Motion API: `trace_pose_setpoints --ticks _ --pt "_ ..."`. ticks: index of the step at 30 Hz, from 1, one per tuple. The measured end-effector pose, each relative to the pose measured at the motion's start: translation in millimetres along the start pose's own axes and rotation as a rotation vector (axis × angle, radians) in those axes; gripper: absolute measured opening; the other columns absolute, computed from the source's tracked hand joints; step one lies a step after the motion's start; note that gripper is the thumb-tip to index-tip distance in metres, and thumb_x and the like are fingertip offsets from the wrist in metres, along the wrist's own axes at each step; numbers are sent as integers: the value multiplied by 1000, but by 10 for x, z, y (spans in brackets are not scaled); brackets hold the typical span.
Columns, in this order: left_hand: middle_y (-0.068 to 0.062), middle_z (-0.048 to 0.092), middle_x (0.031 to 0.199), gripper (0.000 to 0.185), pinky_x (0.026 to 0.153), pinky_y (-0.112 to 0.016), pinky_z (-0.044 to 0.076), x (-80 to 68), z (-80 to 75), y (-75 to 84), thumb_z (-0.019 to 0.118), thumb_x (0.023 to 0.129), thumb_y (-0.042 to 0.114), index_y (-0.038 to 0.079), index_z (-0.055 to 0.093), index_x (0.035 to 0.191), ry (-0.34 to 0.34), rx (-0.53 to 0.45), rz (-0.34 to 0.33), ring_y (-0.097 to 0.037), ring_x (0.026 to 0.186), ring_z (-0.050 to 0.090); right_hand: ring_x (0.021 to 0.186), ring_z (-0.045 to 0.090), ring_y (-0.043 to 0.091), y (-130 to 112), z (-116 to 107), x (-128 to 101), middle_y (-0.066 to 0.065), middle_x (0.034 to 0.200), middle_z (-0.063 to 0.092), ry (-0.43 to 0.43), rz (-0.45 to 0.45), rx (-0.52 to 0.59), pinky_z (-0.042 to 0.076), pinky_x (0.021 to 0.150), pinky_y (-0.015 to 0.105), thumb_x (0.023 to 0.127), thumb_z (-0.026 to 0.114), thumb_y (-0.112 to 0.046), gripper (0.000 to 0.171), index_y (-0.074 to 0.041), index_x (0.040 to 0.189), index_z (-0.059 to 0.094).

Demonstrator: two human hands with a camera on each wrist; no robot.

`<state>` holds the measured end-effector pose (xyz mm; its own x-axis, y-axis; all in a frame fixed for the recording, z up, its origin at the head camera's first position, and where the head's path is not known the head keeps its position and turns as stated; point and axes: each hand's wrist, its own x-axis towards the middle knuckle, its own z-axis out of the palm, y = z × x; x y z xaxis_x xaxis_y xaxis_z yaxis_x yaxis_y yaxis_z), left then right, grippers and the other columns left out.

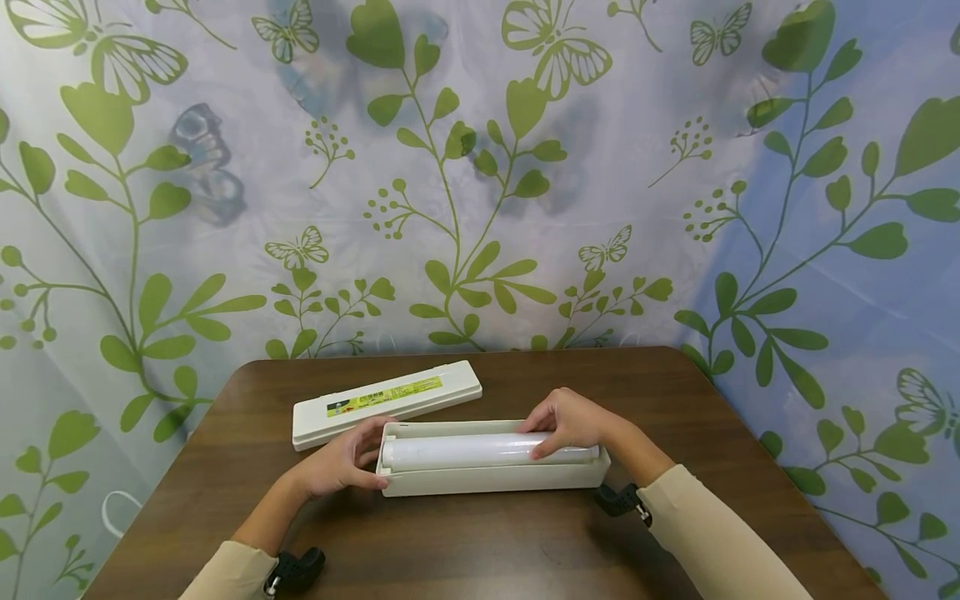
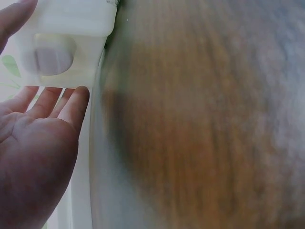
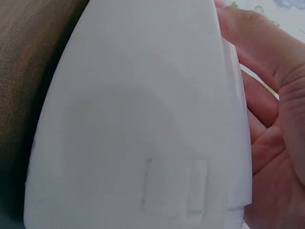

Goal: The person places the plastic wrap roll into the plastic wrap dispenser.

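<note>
The bench (image 1: 495, 550) was wood-grained brown.
At the fingers (image 1: 553, 444), the roll (image 1: 457, 451) was white, the box (image 1: 495, 482) off-white; beyond them, the off-white lid (image 1: 405, 405) bore a yellow-green label (image 1: 384, 396) and the pale backdrop (image 1: 637, 179) green leaves (image 1: 378, 33) and butterflies (image 1: 287, 32).

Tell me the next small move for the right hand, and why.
Probably press the white roll gently down with the right hand to check its seating: the roll lies lengthwise in the box, the right hand is already on it, the left hand holds the box's end, and the lid is off.
</note>
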<state>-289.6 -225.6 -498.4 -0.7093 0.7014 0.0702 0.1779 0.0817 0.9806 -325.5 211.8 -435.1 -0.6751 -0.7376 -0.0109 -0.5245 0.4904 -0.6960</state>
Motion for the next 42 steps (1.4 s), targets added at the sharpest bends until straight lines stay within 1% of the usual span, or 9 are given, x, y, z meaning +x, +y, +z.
trace_pose_setpoints --ticks 7,12,19,25,29,36,42 --pt "-30 32 155 90 102 -26 52 3 -9 -21 80 85 -2 -1 23 155 -5 -5 17 -2 134 50 93 75 6 17 26 -19 -2 105 79 17 16 13 59 84 22 77 90 -27 36 -17 111 81" --pt "-31 31 155 91 101 -26 53 4 -14 -28 80 85 -2 -1 23 156 -8 -14 14 -3 134 50 93 75 7 21 46 -28 -1 105 79 29 12 20 59 84 22 78 90 -26 35 -16 110 81" --pt "-31 32 154 90 101 -27 53 8 -26 -34 79 85 -2 -2 23 156 -10 -8 22 -4 133 51 96 74 5 29 76 -42 -1 107 79 33 9 6 58 86 20 79 89 -27 37 -14 112 81" --pt "-32 32 153 90 102 -26 52 15 -33 -27 79 85 -2 -3 23 155 -12 -1 26 -3 133 50 97 74 6 47 81 -49 1 108 79 43 -7 -6 59 86 22 79 89 -27 37 -14 112 81" --pt "-32 31 153 91 103 -24 51 19 -31 -22 80 85 -1 -4 23 155 -3 11 26 -2 133 50 99 74 5 55 83 -58 0 110 79 56 -4 -12 58 88 21 80 89 -30 37 -14 112 81" --pt "-33 31 153 90 104 -23 50 11 -27 -12 80 84 -2 -5 23 154 0 11 29 -5 133 49 101 74 9 41 66 -103 1 111 78 95 -6 16 59 89 25 81 88 -28 35 -14 113 80" --pt "-32 32 153 91 104 -22 49 17 -31 -23 80 84 -2 -5 23 154 -1 19 33 -3 133 49 103 75 15 74 46 -165 4 113 78 146 -28 24 60 89 31 84 86 -29 36 -11 114 79"
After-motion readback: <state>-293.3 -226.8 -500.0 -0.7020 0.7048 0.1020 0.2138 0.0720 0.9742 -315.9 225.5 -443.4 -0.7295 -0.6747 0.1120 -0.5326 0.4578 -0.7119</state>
